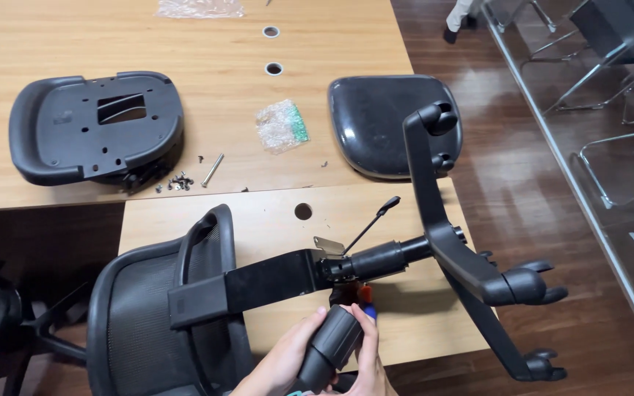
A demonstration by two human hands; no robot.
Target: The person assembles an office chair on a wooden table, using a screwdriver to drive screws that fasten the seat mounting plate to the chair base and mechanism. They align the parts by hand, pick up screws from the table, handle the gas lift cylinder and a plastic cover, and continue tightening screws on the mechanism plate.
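Black cylinder cover [332, 343], matte, smooth and tapered; left hand [277, 363] and right hand [367, 367] both clasp it. Red-handled tool [365, 295] peeks above.

1. An office or meeting room, used here for putting chairs together.
2. The landmark is a long wooden desk [185, 125] with round cable holes [274, 69], typical of office furniture.
3. On the desk lie a seat pan [97, 125], a cushion [376, 121] and loose screws [179, 181].
4. Right of the desk, dark glossy floor [522, 191] and stacked metal chair frames [610, 88].
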